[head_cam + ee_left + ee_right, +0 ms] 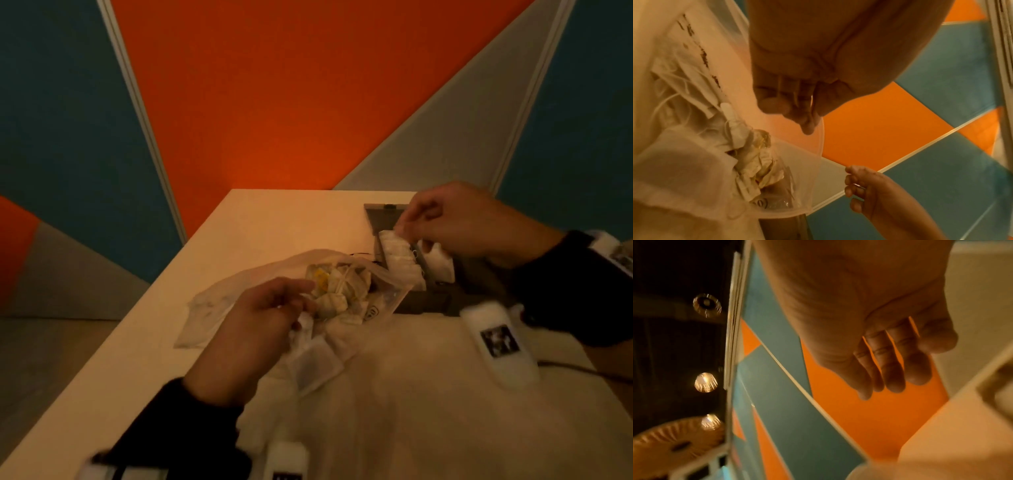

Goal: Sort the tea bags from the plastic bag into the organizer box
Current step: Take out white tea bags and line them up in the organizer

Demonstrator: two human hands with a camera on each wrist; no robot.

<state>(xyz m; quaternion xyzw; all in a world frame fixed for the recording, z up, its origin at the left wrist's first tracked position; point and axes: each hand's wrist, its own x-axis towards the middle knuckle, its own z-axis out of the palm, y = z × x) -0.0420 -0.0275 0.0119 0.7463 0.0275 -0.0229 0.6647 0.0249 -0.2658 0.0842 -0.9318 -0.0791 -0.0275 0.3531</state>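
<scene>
A clear plastic bag lies mid-table, its mouth towards the box. Crumpled tea bags fill it, and a few lie loose under my left wrist. My left hand is at the mouth; in the left wrist view its thumb and fingers pinch the plastic bag's rim beside the tea bags. The grey organizer box stands at the right, with white tea bags upright in its slots. My right hand hovers over them; its fingers look straight and hold nothing.
The pale table ends at its far edge just behind the box, against orange and teal wall panels. A white wrist device and a dark cable lie near the box's front right. Blur hides the box's near compartments.
</scene>
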